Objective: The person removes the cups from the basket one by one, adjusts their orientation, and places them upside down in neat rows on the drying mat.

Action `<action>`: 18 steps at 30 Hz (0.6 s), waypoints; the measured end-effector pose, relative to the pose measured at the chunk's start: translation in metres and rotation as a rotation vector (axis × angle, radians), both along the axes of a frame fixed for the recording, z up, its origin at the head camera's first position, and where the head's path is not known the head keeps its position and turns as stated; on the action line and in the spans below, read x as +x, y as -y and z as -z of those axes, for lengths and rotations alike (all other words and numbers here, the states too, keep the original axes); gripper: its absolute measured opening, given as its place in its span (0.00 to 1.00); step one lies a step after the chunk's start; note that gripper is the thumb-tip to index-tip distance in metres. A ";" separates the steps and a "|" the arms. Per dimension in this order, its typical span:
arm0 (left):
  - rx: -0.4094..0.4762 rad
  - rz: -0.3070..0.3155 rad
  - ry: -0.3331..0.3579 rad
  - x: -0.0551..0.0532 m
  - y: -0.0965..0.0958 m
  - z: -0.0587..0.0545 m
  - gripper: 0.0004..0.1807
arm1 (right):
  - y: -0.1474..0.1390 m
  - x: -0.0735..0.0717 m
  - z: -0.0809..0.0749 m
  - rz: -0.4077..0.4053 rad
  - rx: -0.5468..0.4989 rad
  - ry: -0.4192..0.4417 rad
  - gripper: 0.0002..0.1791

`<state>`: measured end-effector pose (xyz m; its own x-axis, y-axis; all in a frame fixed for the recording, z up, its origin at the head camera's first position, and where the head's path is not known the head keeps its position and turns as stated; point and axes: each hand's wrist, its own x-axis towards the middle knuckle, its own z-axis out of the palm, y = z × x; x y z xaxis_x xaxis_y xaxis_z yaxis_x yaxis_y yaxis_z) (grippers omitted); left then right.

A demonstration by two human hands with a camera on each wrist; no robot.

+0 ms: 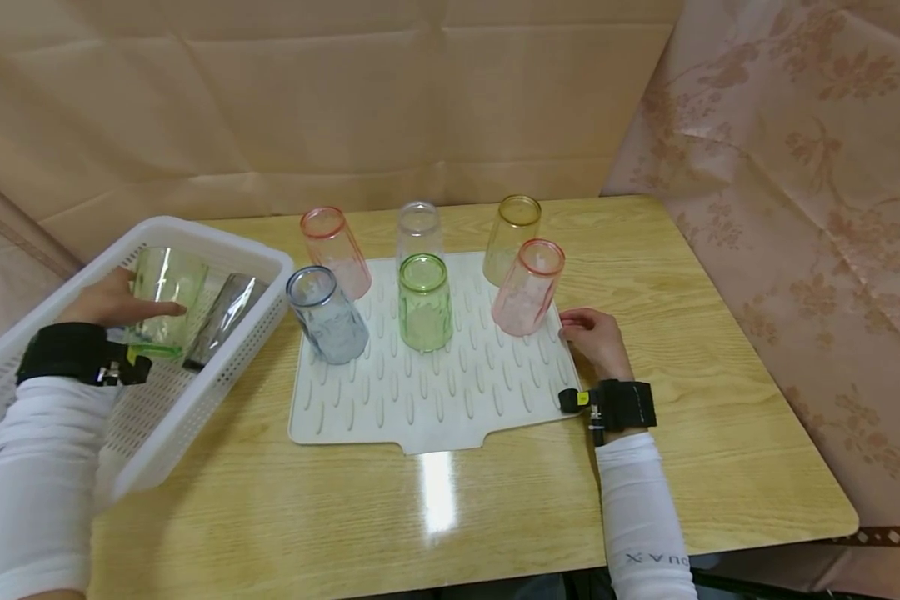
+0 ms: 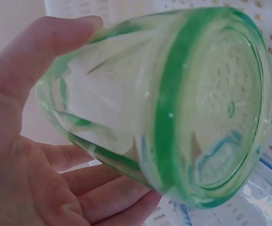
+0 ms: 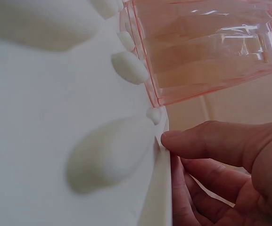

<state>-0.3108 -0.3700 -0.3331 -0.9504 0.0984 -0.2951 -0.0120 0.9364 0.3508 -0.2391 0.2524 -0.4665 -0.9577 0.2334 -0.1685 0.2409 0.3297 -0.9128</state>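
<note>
My left hand (image 1: 112, 302) is inside the white basket, gripping a pale green drinking glass (image 1: 167, 292) round its side. In the left wrist view the thumb lies along one side of the glass, the fingers along the other, and its thick green base faces the camera. On the right, my right hand (image 1: 596, 337) pinches the edge of a white draining mat (image 1: 442, 417), thumb tip on the rim, other fingers against its outer side. Close to that hand a pink glass (image 1: 528, 287) stands upside down on the mat.
More upturned glasses stand on the mat: blue (image 1: 328, 317), green (image 1: 425, 304), red (image 1: 336, 250), colourless (image 1: 420, 225) and yellow (image 1: 512, 237). Beside the held glass, a grey see-through object (image 1: 228, 317) lies in the perforated basket (image 1: 217, 379). Cloth (image 1: 390, 108) hangs behind the wooden table (image 1: 705, 433).
</note>
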 end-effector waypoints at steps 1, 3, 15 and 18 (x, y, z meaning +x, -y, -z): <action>-0.002 -0.004 -0.001 0.001 0.000 -0.001 0.57 | 0.000 0.000 0.000 -0.001 -0.001 0.001 0.18; 0.001 -0.013 0.004 0.004 0.001 -0.002 0.57 | 0.000 0.000 0.000 -0.002 0.001 0.003 0.18; 0.072 -0.075 0.074 0.016 0.003 -0.011 0.60 | 0.001 0.001 -0.001 -0.004 -0.002 0.013 0.18; 0.119 -0.098 0.098 0.019 0.000 -0.014 0.61 | 0.000 0.001 -0.001 -0.004 0.000 0.010 0.19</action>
<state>-0.2920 -0.3704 -0.3189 -0.9245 0.0467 -0.3784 -0.1405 0.8808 0.4521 -0.2381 0.2520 -0.4655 -0.9568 0.2298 -0.1778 0.2486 0.3302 -0.9106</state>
